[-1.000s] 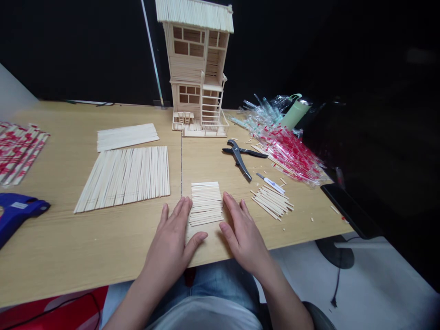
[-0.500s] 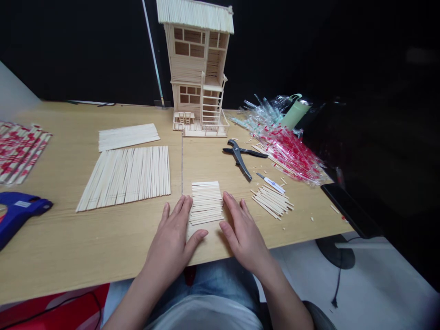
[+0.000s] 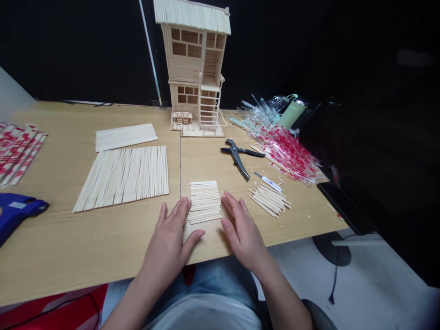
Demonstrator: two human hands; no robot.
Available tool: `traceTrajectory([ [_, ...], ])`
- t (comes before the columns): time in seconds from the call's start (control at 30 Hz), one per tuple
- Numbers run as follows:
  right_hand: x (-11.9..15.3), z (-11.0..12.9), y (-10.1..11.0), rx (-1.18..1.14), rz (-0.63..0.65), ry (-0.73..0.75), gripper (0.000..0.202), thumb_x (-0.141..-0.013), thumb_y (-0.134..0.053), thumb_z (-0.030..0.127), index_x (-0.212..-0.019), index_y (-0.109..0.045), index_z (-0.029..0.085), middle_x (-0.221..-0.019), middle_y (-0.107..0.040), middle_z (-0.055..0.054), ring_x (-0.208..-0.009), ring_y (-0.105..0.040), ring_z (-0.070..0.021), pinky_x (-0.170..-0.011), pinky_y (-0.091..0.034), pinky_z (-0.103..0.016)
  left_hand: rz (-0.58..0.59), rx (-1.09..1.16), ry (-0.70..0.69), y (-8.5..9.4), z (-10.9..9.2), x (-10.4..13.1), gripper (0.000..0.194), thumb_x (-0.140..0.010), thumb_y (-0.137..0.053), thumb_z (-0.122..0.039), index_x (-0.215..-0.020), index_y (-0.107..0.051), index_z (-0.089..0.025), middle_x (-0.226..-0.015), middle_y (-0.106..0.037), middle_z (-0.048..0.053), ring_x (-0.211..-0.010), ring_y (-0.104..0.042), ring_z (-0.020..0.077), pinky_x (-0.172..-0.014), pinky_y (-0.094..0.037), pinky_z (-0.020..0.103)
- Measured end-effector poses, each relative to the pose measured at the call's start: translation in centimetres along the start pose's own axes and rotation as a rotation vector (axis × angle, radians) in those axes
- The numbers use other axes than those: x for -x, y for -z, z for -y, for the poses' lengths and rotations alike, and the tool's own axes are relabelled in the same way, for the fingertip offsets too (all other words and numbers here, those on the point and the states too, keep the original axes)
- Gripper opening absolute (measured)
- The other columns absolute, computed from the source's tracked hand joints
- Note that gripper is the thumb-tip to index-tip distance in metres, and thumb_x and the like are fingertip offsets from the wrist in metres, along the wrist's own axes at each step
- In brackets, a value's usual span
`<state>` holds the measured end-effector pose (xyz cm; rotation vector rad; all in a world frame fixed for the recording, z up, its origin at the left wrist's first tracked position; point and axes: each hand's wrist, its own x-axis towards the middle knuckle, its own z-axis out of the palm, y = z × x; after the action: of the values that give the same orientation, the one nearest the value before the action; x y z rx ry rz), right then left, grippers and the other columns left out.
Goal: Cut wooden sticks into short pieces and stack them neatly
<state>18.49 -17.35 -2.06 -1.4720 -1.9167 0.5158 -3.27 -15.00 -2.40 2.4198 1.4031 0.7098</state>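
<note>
Short pale sticks form a small panel [image 3: 205, 202], lying side by side on the table near its front edge. My left hand [image 3: 172, 231] rests along the panel's left side, thumb spread away and nothing held. On the other side, my right hand [image 3: 242, 229] has its fingers extended by the panel's right edge, thumb apart, also holding nothing. A loose pile of short sticks [image 3: 270, 200] lies right of my right hand, with a white-handled craft knife [image 3: 271, 184] just behind it. Black-and-grey pliers [image 3: 237, 158] lie farther back.
A stick model house [image 3: 195, 68] stands at the back of the table [image 3: 113, 243]. Two stick panels, a large one [image 3: 125, 176] and a narrower one [image 3: 126, 137], lie left. A blue glue gun [image 3: 17, 211] is far left; red-printed wrappers [image 3: 288, 153] and a green bottle [image 3: 292, 113] are right.
The whole view has shifted slightly, so things appear a little further left. My right hand's fingers sit slightly farther from the panel's lower right side; both hands remain beside it.
</note>
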Motion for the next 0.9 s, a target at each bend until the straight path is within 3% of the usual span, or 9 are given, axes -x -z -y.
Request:
traceTrajectory([
  [0.63,0.04,-0.17,-0.24,0.008,-0.019,0.015,0.06,-0.103,-0.041,0.032,-0.157,-0.017,0.023,-0.155,-0.041,-0.012,-0.143,-0.04,-0.0251,-0.123,-0.02,-0.057,-0.039,-0.014,-0.006,-0.04,-0.03,0.07,0.063,-0.097,-0.05,-0.044,-0.151,-0.031,-0.018,-0.149,-0.05,0.017,-0.139,-0.046,0.0307,-0.118,-0.028,0.06],
  [0.9,0.4,0.06,-0.54,-0.113,-0.115,-0.041,0.055,-0.103,-0.042,0.028,-0.154,-0.023,0.025,-0.149,-0.05,-0.012,-0.133,-0.054,-0.024,-0.12,-0.029,-0.055,-0.071,-0.04,-0.021,-0.01,-0.15,0.73,0.059,-0.097,-0.051,-0.042,-0.149,-0.033,-0.019,-0.145,-0.054,0.015,-0.136,-0.051,0.0296,-0.12,-0.024,0.062],
])
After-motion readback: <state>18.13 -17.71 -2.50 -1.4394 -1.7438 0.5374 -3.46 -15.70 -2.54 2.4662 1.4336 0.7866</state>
